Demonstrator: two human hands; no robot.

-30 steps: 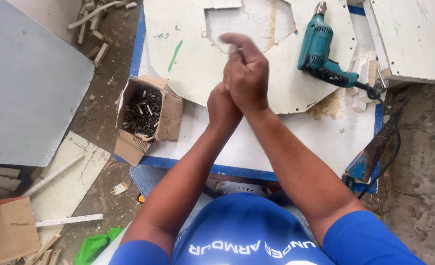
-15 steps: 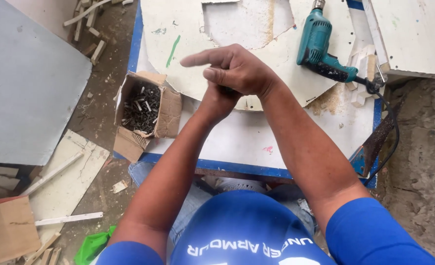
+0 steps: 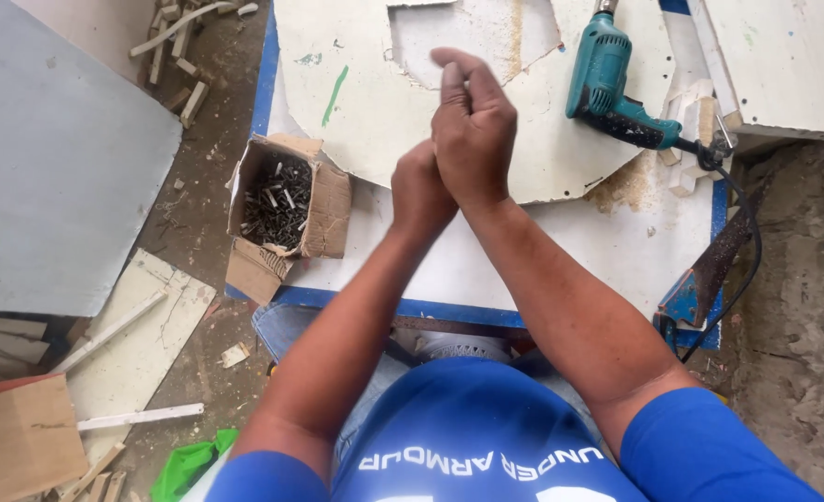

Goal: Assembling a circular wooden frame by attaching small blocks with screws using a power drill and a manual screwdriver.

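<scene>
Here, in the head view, the right hand point(image 3: 472, 130) lies over the left hand point(image 3: 421, 191), both pressed together above the worktable point(image 3: 486, 270); the right fingers point(image 3: 454, 79) are curled loosely and the left is balled under them. Whether anything small sits between the palms I cannot tell. Nearest beneath them is the white cut board point(image 3: 356, 102), a thin sheet with a rounded edge and a square notch at the top. It looks stiff, light and dusty, likely best taken by its curved rim near the hands, where the edge overhangs the table a little. Left of the hands stands the torn cardboard box of screws point(image 3: 286, 200), soft-walled and near the table's blue edge, so easily knocked. To the right lies the teal electric drill point(image 3: 607, 79), its cord point(image 3: 747, 260) trailing off the corner. Open room is between box and drill
</scene>
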